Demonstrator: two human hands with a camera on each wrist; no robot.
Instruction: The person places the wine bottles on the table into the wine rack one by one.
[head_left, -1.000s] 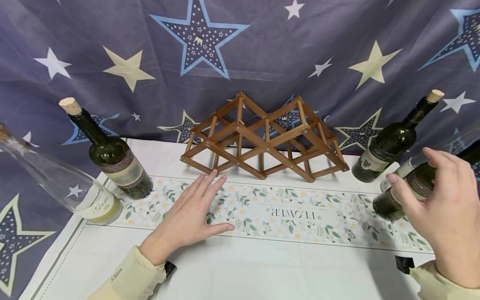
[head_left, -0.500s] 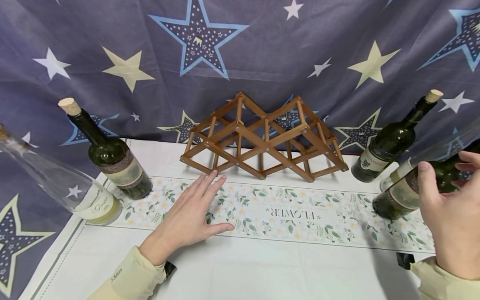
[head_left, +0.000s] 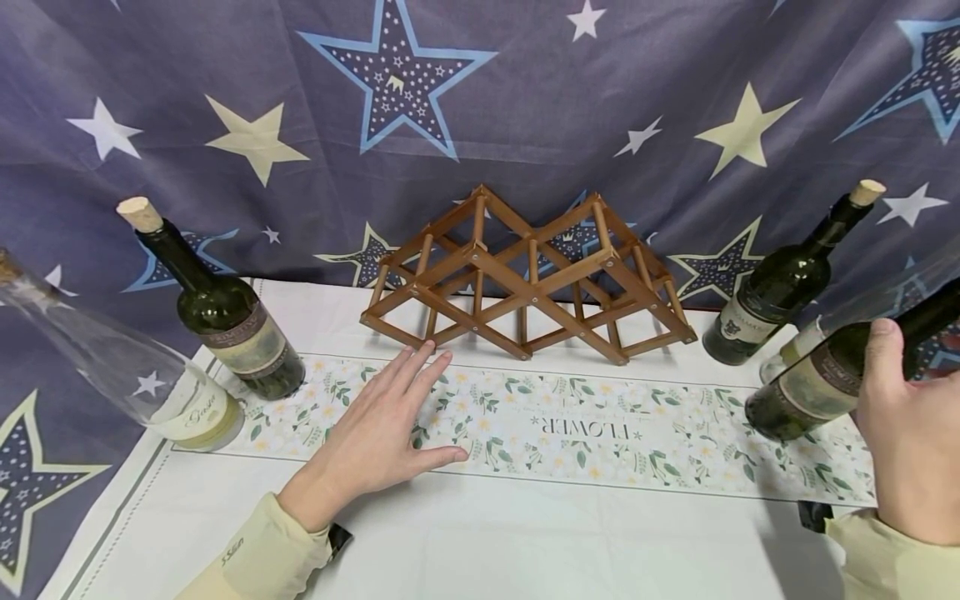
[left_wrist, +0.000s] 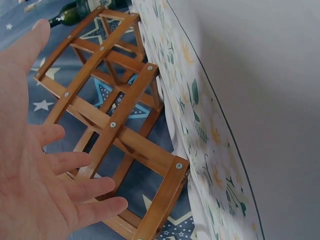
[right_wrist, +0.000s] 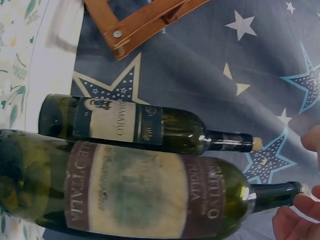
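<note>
My left hand (head_left: 375, 417) lies with spread fingers over the flowered table runner (head_left: 592, 429), fingertips right at the lower left front of a wooden lattice wine rack (head_left: 534, 292). In the left wrist view, that rack (left_wrist: 112, 125) stands just beyond the relaxed fingers. On the right, my right hand (head_left: 918, 442) is beside a dark green wine bottle (head_left: 813, 387) standing upright and corked. The right wrist view has this bottle (right_wrist: 137, 192) large in front, with thumb and fingers apart around the neck end. Part of its neck is outside the head view.
Behind it stand another corked dark wine bottle (head_left: 780, 279) and a clear glass bottle (head_left: 802, 343). At the left are a corked dark bottle (head_left: 243, 333) and a clear bottle (head_left: 187, 396) with pale liquid. A star-patterned curtain (head_left: 525, 100) hangs behind the table.
My right hand has shifted rightward and lower beside the dark bottle, uncovering more of its label. The left hand, rack and bottles have stayed in place.
</note>
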